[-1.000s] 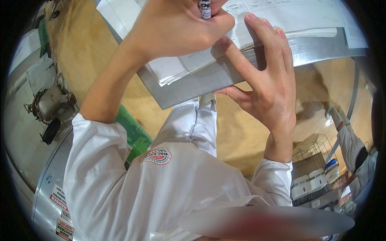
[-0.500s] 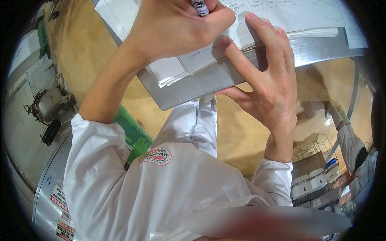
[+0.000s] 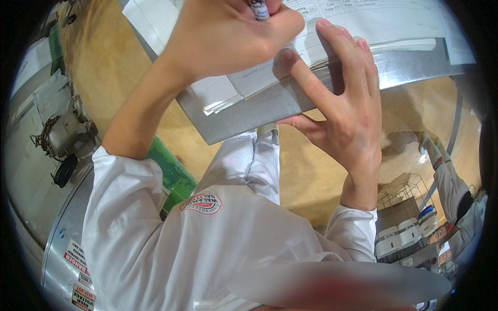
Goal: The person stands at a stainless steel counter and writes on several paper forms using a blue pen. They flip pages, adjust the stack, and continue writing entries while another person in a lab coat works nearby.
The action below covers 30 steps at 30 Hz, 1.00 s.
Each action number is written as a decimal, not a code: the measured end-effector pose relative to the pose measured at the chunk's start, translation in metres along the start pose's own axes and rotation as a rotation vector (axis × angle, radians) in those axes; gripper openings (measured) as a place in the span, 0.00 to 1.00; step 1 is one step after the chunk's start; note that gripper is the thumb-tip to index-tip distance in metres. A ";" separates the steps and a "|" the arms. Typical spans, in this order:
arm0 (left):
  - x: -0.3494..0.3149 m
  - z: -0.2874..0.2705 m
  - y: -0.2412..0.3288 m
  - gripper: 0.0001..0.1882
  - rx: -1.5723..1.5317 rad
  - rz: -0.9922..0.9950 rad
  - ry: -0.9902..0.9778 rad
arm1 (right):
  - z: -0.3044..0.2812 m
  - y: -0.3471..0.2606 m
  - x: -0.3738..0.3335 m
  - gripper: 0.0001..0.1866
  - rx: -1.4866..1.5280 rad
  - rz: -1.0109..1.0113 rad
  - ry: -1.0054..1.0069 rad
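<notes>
My left hand (image 3: 228,44) is closed around a white pen or marker with dark print (image 3: 258,9), bent over a stack of printed paper forms (image 3: 254,78). The fist hides the pen's tip. My right hand (image 3: 345,98) has its fingers spread, with fingertips at the near part of the forms. Its thumb lies along the near edge of the metal table (image 3: 218,122) that bears the papers.
At the left stands a round metal fixture (image 3: 65,133) with black cable coiled below it. A steel cabinet with warning labels (image 3: 78,259) is at lower left. A green step or mat (image 3: 174,176) lies on the floor. At right are a wire rack (image 3: 407,192), white dispensers (image 3: 399,236) and another person (image 3: 451,181).
The pen has tilted slightly in my left hand. Both hands otherwise stay in nearly the same place over the papers.
</notes>
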State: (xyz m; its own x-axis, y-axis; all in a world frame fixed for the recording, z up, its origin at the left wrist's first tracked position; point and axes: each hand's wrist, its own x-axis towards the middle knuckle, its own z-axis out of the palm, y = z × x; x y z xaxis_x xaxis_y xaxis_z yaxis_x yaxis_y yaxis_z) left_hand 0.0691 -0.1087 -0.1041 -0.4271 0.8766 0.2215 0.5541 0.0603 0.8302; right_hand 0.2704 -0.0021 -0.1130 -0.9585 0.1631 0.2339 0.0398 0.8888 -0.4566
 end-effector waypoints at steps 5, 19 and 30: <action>-0.004 0.004 0.006 0.19 -0.022 -0.095 0.045 | -0.001 -0.001 0.001 0.37 0.011 0.003 -0.004; 0.010 0.007 0.012 0.18 0.081 0.004 0.044 | 0.002 0.002 0.000 0.35 0.051 -0.035 0.042; 0.009 0.009 0.009 0.19 -0.095 -0.003 0.011 | 0.004 0.001 0.000 0.36 0.063 -0.008 0.060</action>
State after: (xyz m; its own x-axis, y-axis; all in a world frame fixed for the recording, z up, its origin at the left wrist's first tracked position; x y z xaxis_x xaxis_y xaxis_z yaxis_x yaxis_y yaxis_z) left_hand 0.0767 -0.0957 -0.0997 -0.4367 0.8711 0.2246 0.4834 0.0167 0.8753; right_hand 0.2697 -0.0028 -0.1172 -0.9399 0.1835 0.2880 0.0128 0.8616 -0.5074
